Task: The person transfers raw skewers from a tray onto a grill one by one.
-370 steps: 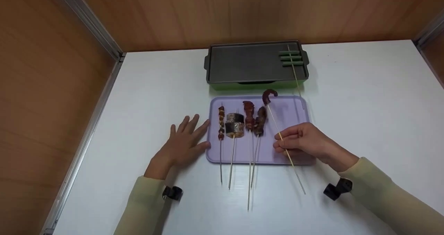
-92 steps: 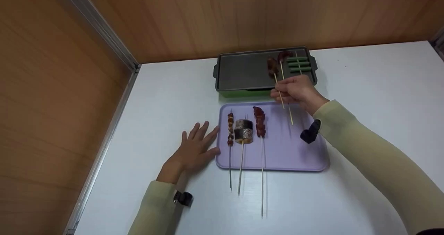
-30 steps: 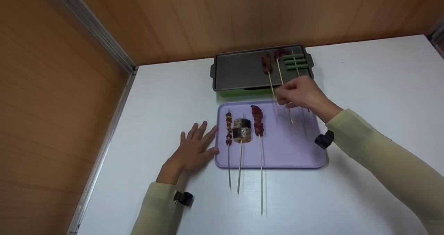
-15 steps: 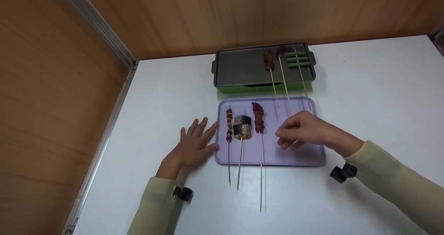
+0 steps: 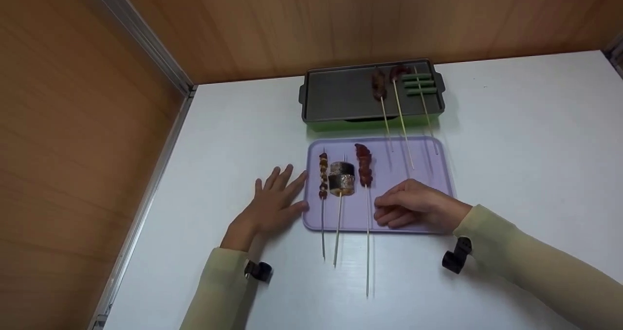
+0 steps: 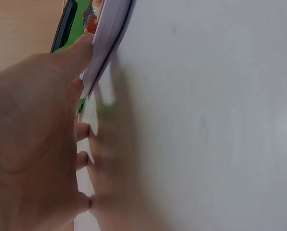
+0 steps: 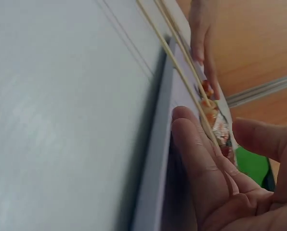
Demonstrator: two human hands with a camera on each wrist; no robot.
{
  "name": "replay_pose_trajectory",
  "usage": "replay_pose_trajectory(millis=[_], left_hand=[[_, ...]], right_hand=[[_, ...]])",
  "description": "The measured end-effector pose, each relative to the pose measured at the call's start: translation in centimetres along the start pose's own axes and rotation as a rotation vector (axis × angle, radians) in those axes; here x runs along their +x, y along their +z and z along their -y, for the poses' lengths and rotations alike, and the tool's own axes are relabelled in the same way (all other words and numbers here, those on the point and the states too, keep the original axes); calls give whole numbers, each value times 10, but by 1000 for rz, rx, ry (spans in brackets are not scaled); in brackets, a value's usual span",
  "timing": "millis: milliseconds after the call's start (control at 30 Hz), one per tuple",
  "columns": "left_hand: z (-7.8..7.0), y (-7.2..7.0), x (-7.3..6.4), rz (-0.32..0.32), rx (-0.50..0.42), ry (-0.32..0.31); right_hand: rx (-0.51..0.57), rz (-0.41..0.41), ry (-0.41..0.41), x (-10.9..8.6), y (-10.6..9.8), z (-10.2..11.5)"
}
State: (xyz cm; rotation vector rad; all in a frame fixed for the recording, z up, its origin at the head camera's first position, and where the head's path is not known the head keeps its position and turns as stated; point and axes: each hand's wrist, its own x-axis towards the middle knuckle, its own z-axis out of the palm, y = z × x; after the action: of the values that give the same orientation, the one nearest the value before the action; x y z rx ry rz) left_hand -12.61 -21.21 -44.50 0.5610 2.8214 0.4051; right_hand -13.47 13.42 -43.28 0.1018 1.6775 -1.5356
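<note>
My right hand [image 5: 409, 204] hovers over the right part of the lilac tray [image 5: 413, 225], fingertips just right of the red meat skewer's [image 5: 364, 167] stick. In the right wrist view thumb and fingers are apart, and the stick [image 7: 191, 91] passes close to the fingertips. My left hand [image 5: 270, 210] lies spread on the table, thumb and index finger at the tray's left edge. Left of the red meat skewer on the tray are a silvery-skinned fish skewer [image 5: 341, 179] and a thin skewer of small beads of food [image 5: 323, 176].
Behind the tray stands a dark griddle [image 5: 336, 96] on a green base. On its right side lie a brown meat skewer [image 5: 379, 85], a curled dark red skewer [image 5: 398, 72] and a green vegetable skewer [image 5: 419, 84], sticks overhanging the tray. Wooden panels [image 5: 311, 23] border the table.
The curled red and brown meat skewers went from the tray to the griddle. My right hand released the brown one and came back toward the red meat skewer's stick. My left hand stayed.
</note>
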Motion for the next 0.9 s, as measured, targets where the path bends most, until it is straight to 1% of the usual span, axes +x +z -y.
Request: replay_pose_trajectory(millis=[33, 200, 400, 500, 700, 833, 900], left_hand=[[0, 0, 0, -4, -3, 5], [-1, -1, 1, -14, 1, 12], [-1, 0, 1, -13, -8, 20], [0, 1, 1, -13, -13, 20], [1, 3, 1, -17, 3, 26], [0, 2, 1, -15, -5, 24], [1, 2, 1, -13, -8, 23]], right_hand=[[16, 3, 9, 1, 1, -2], [61, 37, 1, 7, 5, -4], [59, 30, 12, 12, 9, -4], [19, 14, 10, 14, 13, -2], [-118, -47, -30, 17, 22, -3], [-150, -95, -55, 17, 25, -3], [-149, -99, -62, 16, 25, -4]])
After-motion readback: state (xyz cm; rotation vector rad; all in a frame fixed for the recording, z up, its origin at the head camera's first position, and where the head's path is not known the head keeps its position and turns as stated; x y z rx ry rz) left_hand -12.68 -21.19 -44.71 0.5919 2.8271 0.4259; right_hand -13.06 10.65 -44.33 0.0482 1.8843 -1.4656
